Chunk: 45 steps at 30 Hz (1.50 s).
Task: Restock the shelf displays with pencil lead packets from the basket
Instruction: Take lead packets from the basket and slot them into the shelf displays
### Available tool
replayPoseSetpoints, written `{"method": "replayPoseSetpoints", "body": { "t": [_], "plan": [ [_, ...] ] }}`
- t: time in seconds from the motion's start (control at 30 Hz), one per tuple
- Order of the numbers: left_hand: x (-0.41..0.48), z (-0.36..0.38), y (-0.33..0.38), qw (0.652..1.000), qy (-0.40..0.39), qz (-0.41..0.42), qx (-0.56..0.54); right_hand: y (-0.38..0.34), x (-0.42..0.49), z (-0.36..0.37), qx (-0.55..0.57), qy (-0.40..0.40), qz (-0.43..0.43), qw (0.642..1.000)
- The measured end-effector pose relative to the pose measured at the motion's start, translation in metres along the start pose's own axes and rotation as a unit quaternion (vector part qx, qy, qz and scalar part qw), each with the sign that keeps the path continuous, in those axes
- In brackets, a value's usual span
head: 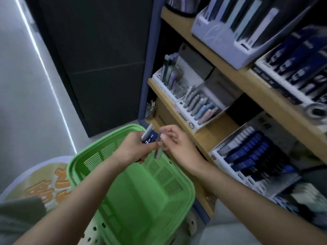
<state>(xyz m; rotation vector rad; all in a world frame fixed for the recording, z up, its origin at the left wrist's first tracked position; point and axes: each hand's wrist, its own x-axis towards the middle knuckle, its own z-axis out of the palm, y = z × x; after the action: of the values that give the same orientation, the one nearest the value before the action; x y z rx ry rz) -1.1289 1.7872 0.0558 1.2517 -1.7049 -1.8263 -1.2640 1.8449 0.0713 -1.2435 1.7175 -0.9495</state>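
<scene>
Above the green basket [134,191], my left hand [136,148] grips a small bunch of pencil lead packets [149,136], blue and grey. My right hand [174,142] pinches a single grey lead packet [158,149] beside that bunch, held upright. Both hands sit close together over the basket's far rim. To the right stands the wooden shelf [203,137], with a white display tray of blue lead packets [247,152] on its lower level. The view is blurred.
The middle shelf holds white displays of grey and pastel packets [200,106]. The top shelf carries pen boxes [238,27] and dark blue packets [297,68]. A dark wall panel [99,59] stands behind the basket. A round printed mat [44,183] lies on the floor at left.
</scene>
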Motion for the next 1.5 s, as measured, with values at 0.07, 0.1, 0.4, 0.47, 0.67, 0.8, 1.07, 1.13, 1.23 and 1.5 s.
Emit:
{"method": "replayPoseSetpoints", "body": {
  "t": [0.07, 0.1, 0.4, 0.47, 0.67, 0.8, 1.07, 1.13, 1.23, 1.5],
  "plan": [
    [-0.011, 0.01, 0.016, 0.999, -0.011, 0.032, 0.042, -0.011, -0.017, -0.014, -0.016, 0.025, -0.016, 0.999],
    [-0.016, 0.016, 0.023, 0.997, -0.014, 0.048, 0.055, -0.017, -0.026, -0.022, -0.025, 0.042, -0.023, 0.999],
    [-0.057, 0.081, 0.087, 0.994, -0.031, 0.076, -0.073, -0.062, -0.123, -0.109, -0.102, 0.199, -0.077, 0.972],
    [-0.064, 0.096, 0.1, 0.992, -0.043, 0.079, -0.083, -0.07, -0.144, -0.128, -0.114, 0.232, -0.093, 0.961],
    [-0.081, 0.133, 0.123, 0.989, -0.07, 0.12, -0.055, -0.09, -0.195, -0.194, -0.199, 0.367, -0.151, 0.896],
    [-0.087, 0.149, 0.13, 0.988, -0.077, 0.131, -0.038, -0.096, -0.218, -0.229, -0.232, 0.421, -0.155, 0.863],
    [-0.098, 0.164, 0.139, 0.986, -0.088, 0.137, -0.036, -0.083, -0.22, -0.242, -0.251, 0.468, -0.137, 0.836],
    [-0.1, 0.164, 0.141, 0.986, -0.09, 0.139, -0.034, -0.086, -0.219, -0.243, -0.245, 0.482, -0.151, 0.828],
    [-0.1, 0.163, 0.143, 0.985, -0.089, 0.143, -0.031, -0.09, -0.218, -0.248, -0.253, 0.49, -0.163, 0.818],
    [-0.098, 0.165, 0.142, 0.986, -0.095, 0.136, -0.025, -0.083, -0.207, -0.249, -0.345, 0.406, -0.115, 0.839]
  ]
}}
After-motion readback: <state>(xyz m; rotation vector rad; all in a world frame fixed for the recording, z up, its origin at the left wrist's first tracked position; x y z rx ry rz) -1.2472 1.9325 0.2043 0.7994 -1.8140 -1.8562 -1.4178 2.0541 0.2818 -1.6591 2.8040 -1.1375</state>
